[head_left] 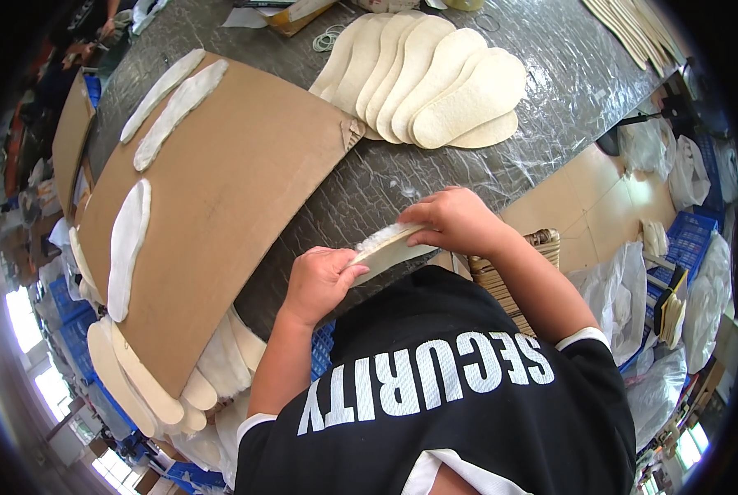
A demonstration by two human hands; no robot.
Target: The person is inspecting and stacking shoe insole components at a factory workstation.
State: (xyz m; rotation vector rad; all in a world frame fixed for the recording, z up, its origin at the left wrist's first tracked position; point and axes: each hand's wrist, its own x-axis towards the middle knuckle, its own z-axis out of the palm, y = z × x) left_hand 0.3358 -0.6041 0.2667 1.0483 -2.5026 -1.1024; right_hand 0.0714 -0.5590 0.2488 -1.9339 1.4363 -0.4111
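Between my two hands, close to my body at the table's near edge, is a cream insole [391,254] with white fluffy pile along its upper side. My left hand [319,280] pinches one end of it, thumb on top. The other end is gripped by my right hand [455,221], its fingers bent over the fluffy edge. Beyond my hands lies a fanned stack of cream insoles [468,99]. To the left, a brown cardboard sheet [220,173] carries a white fleecy insole [128,247] and two more white pieces [179,115] farther up.
A dark table [542,124] under clear wrinkled film spans the scene. More insoles [138,379] hang at the lower left beneath the cardboard. Another insole pile [633,33] sits at the far right. A woven chair [509,285], plastic bags [625,289] and blue crates [689,241] stand right of me.
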